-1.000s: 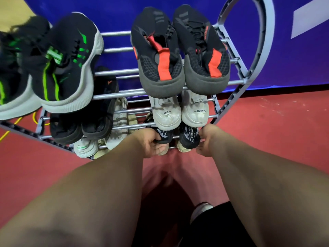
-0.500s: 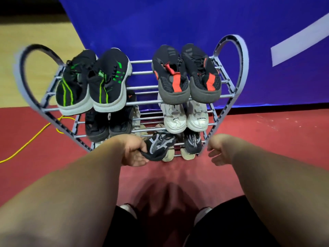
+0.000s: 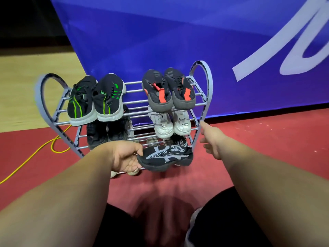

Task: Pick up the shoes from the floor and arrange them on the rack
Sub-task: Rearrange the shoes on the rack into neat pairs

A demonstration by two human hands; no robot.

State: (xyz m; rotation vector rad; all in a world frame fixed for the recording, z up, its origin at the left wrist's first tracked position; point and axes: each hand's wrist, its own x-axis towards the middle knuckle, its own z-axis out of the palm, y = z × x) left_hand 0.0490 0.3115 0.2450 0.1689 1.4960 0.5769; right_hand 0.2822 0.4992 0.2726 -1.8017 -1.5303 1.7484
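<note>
- My left hand grips the black-and-grey shoe at its left end, fingers curled round it.
- That shoe lies sideways along the near edge of the lowest tier of the rack, its long side facing me (I cannot tell whether it rests on a bar or hangs free).
- My right hand holds nothing. Its index finger points up at the rack's right end frame, touching it or nearly so, and the other fingers are loosely curled.
- On the top tier I see a black-and-green pair at the left and a black-and-red pair at the right.
- On the middle tier a white pair sits at the right, with a dark pair to its left.
- A lettered black shoe sits on the lowest tier just behind the held one.
- A yellow cable runs over the red floor at the left, and a blue banner hangs behind the rack.
</note>
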